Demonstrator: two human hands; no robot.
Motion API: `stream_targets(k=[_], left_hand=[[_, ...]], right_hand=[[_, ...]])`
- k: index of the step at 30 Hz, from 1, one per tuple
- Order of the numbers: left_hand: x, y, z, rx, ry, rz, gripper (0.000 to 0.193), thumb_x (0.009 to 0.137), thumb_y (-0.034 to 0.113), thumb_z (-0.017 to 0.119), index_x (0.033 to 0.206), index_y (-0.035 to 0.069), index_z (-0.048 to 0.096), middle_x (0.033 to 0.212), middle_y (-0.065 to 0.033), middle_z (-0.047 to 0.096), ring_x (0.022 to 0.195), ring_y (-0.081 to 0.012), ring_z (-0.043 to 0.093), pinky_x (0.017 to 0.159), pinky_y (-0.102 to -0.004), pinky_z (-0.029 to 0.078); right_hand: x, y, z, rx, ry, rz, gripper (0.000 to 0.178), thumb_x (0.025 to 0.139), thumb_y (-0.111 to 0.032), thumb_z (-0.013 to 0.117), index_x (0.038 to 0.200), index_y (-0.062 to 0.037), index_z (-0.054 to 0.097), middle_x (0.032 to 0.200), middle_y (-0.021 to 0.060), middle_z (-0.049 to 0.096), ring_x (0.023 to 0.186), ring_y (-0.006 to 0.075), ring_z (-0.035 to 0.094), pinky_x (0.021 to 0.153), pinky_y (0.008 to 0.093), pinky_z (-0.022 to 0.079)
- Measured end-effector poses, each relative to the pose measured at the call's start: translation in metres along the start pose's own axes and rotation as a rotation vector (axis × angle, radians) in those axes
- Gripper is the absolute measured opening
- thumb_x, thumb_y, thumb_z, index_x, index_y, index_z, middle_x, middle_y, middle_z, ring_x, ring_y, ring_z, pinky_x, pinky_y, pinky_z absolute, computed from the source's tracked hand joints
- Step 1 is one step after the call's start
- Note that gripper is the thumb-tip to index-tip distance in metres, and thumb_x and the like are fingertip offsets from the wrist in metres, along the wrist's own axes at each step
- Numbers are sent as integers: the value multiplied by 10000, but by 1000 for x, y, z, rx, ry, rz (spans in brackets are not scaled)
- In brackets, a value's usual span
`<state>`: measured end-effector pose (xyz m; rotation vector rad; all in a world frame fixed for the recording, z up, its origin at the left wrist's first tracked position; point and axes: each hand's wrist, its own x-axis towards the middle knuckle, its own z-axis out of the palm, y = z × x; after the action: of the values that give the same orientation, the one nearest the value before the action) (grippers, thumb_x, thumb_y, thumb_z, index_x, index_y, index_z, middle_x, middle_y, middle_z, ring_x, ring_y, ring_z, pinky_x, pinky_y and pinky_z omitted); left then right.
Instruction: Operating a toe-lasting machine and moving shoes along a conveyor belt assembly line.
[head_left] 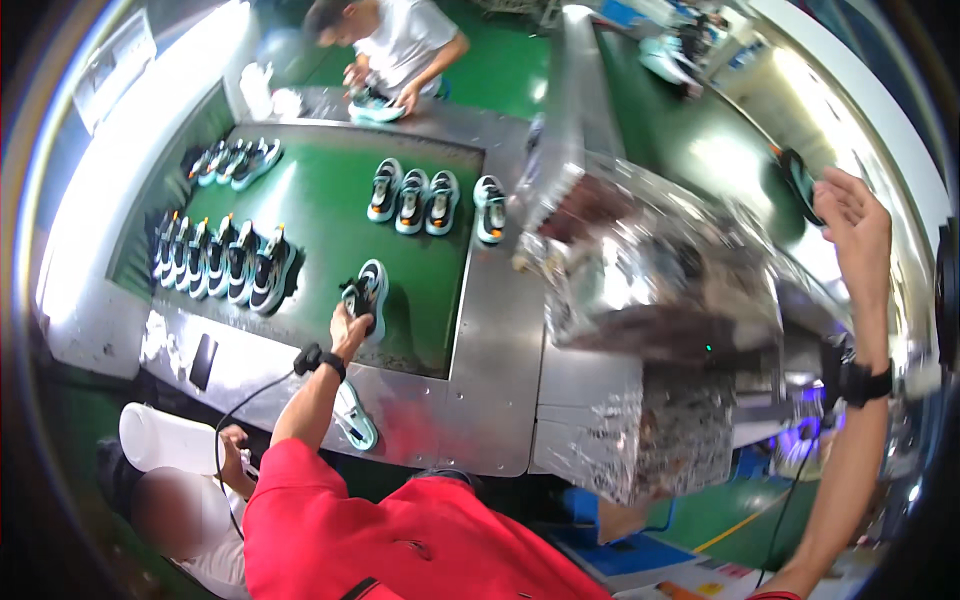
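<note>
On the green belt, my left hand (349, 331) is closed on the near end of a black and pale-teal sneaker (375, 288). A dark part of the shoe sticks out beside its opening. Far to the right, my right hand (853, 218) is raised with bent fingers at the end of a dark shoe (799, 186) with a teal edge, which it appears to grip. That shoe is blurred and partly cut off by glare. A single sneaker (490, 209) stands on the metal rim, right of three similar sneakers (411, 201) on the belt.
Rows of sneakers (220, 262) line the belt's left side. A pale shoe (354, 416) lies on the near metal edge (430, 420). A foil-wrapped machine (650, 270) stands between the belts. One co-worker (405, 45) handles a shoe opposite; another person (190, 520) sits at lower left.
</note>
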<state>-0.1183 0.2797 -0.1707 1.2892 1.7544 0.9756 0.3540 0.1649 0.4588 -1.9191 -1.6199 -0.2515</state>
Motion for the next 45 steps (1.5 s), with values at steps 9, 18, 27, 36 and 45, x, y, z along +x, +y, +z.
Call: stream_targets(k=[9, 18, 27, 36, 45], left_hand=[[29, 5, 13, 411, 76, -152, 673, 769, 245, 742, 1316, 48, 403, 1136, -218, 611, 968, -418, 624, 811, -472, 505], [36, 19, 22, 325, 144, -172, 532, 796, 244, 724, 1251, 126, 475, 1081, -171, 635, 946, -408, 626, 771, -489, 499], [43, 6, 12, 406, -78, 63, 646, 827, 212, 672, 1352, -48, 401, 1331, -242, 473, 1216, -401, 467, 1006, -436, 386], [-213, 244, 83, -902, -1442, -251, 577, 951, 484, 514, 1306, 30, 522, 1231, -200, 603, 1137, -364, 583, 971, -506, 457], [-446, 390, 60, -520, -2650, -447, 905, 834, 689, 502, 1331, -62, 417, 1153, -266, 568, 944, -406, 616, 813, -494, 522]], right_hand=[[286, 110, 152, -354, -291, 341, 1027, 748, -686, 631, 1478, -44, 301, 1256, 145, 575, 924, 227, 626, 742, 440, 509], [337, 147, 208, -104, -159, 102, 586, 802, -469, 714, 1106, 28, 651, 942, 73, 662, 827, 135, 592, 703, 289, 468], [165, 19, 132, 35, 207, -509, 501, 729, -260, 773, 1106, 16, 594, 1008, 121, 665, 896, 200, 630, 794, 326, 493], [-120, -34, -54, 20, -241, -376, 579, 599, -14, 702, 1155, -135, 596, 1159, 63, 627, 1119, 265, 584, 1062, 513, 314], [-439, -42, -117, -136, -165, 193, 621, 608, -31, 681, 1212, -107, 557, 1243, 55, 551, 1287, 273, 434, 1120, 586, 191]])
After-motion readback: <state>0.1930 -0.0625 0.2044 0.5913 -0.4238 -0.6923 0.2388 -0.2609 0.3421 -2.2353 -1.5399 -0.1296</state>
